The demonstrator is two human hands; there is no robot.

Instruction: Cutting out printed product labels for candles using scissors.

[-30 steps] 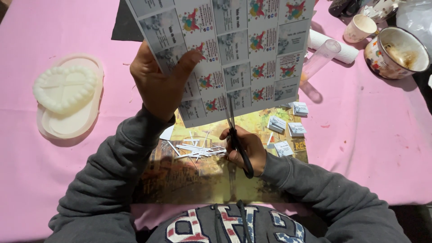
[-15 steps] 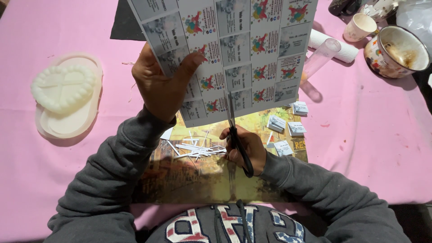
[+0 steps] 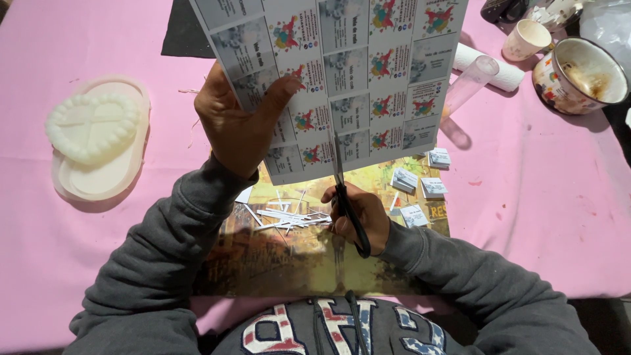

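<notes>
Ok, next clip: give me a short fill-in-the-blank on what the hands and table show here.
1. The right hand works a pair of black-handled ____ into the printed sheet.
2. The left hand holds the sheet by its ____ edge.
3. The small cut cards lie to the ____ of the scissors.
4. The white heart-shaped mould rests on a ____ tablecloth.

Missing words: scissors; left; right; pink
</notes>
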